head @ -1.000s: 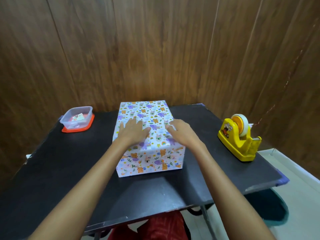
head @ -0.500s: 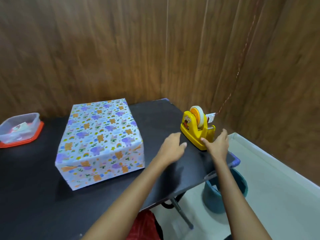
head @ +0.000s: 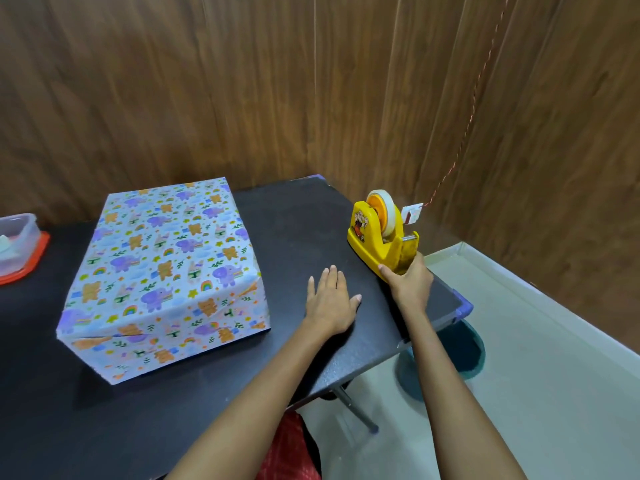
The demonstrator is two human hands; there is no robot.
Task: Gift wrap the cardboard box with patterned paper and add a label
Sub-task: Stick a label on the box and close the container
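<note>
- Two bare hands are out over the right half of the black table (head: pixel 145 420), and they're apart from each other
- left hand (head: pixel 330 301) lies flat, palm down, fingers spread loosely on the tabletop, holding nothing, just to the right of the wrapped box (head: pixel 162 268) but not touching it
- right hand (head: pixel 408 284) is clamped around the near end of the yellow tape dispenser (head: pixel 379 233), thumb on the left side and fingers curled round the right side
- that dispenser sits along the right edge of the table, close to the far right corner, with a roll of tape (head: pixel 382 211) on an orange hub standing upright in it and a cartoon sticker on its side
- the box is fully covered in pale paper printed with purple elephants, orange bears and little rainbows; it sits left of centre, its far end close to the back edge, with a folded seam showing on the near end face
- over at the left edge there's a clear plastic container (head: pixel 15 242) on an orange lid, partly cut off by the frame, can't tell what's inside
- wood-panel walls behind, pale floor to the right, and a teal bucket (head: pixel 460 355) on the floor under the right edge of the table
</note>
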